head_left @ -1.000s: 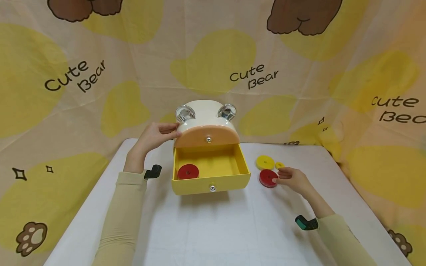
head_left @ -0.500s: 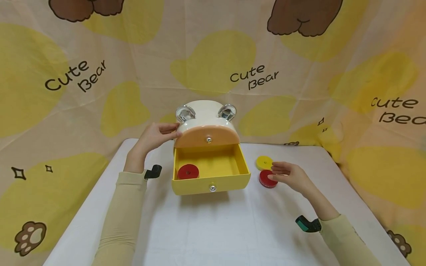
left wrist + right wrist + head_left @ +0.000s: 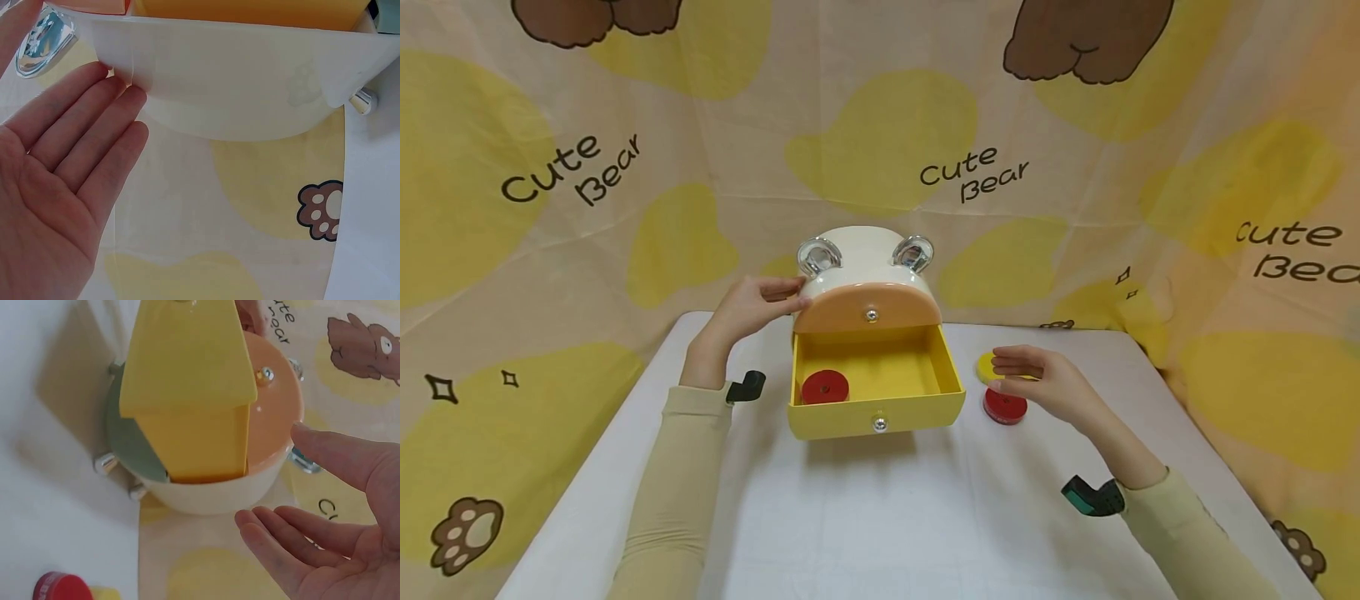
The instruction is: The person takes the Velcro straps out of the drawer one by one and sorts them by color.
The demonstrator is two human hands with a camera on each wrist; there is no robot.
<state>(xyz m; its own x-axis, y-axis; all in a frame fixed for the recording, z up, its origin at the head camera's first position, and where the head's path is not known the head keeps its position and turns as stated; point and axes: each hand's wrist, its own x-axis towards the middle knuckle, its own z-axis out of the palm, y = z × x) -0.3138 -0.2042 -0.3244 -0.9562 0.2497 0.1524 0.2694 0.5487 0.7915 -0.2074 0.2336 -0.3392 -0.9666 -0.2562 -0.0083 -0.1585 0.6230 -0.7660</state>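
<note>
A small drawer cabinet (image 3: 865, 254) with a white shell and silver ears stands on the table. Its yellow drawer (image 3: 917, 410) is pulled out, with a red disc (image 3: 825, 387) lying inside at the left. My left hand (image 3: 741, 310) rests its fingertips on the cabinet's upper left side, fingers nearly straight in the left wrist view. Over the discs right of the cabinet hovers my right hand (image 3: 1056, 383), thumb apart from relaxed fingers and nothing between them in the right wrist view. Below it lie a red disc (image 3: 1006, 408) and a partly covered yellow disc (image 3: 985, 367).
A peach drawer front (image 3: 850, 310) with a silver knob sits above the pulled-out drawer. The white tabletop (image 3: 880, 525) stretches in front of the cabinet. Behind it hangs a patterned bear cloth (image 3: 865, 142), close to the cabinet's back.
My right hand has moved left and away from me, over the yellow disc. The small yellow ring seen earlier beside it is out of sight now. My left hand stays put.
</note>
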